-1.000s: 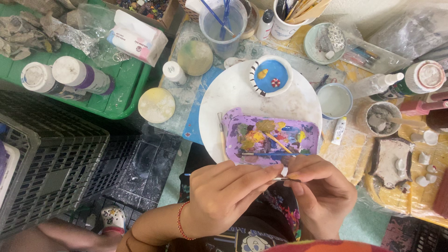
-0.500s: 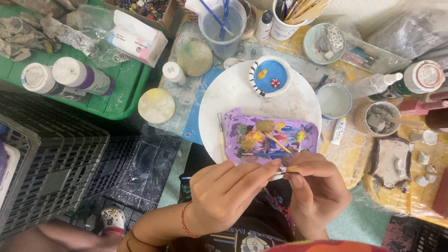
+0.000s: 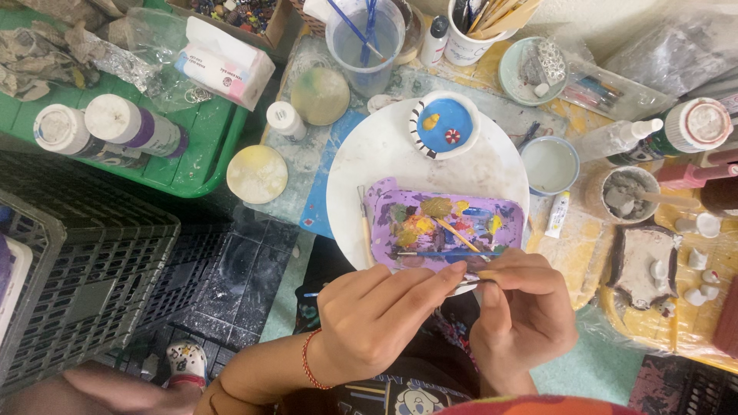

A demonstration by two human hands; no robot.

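My left hand and my right hand meet just below a purple paint palette, fingertips together on a thin paintbrush. Whether they hold anything else between them is hidden. The palette carries several blobs of colour and two thin brushes, and it lies on a round white plate. At the plate's far side sits a small blue painted dish with a striped rim.
A water cup with brushes and a brush holder stand at the back. Paint bottles lie on a green tray at left, above black crates. Small clay pieces and pots sit at right.
Both hands have shifted slightly and stay pressed together below the palette. Nothing else has moved.
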